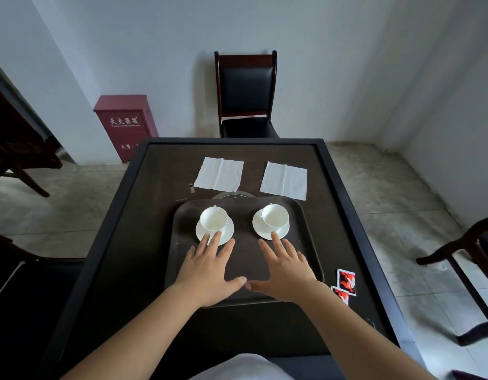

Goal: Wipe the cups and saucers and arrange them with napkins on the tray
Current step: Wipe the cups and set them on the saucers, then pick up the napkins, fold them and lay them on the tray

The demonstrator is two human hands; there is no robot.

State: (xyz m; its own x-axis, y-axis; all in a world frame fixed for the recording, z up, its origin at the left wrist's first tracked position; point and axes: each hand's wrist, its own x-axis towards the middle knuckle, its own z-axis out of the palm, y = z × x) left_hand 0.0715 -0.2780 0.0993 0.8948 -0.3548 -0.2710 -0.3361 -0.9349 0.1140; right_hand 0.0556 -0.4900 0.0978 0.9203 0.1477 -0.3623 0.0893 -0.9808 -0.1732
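Head view: left hand (210, 266) and right hand (288, 267) flat, fingers spread, empty, on tray (310, 239); red box (126, 124) lettering illegible.

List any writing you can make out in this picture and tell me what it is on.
"灭火器箱": large white characters on the front of the red cabinet by the wall.
A small white line under those characters: too small to read.
"火警:" low on the same cabinet, with the rest hidden by the table.
Red and white packets on the table: print too blurred to read.
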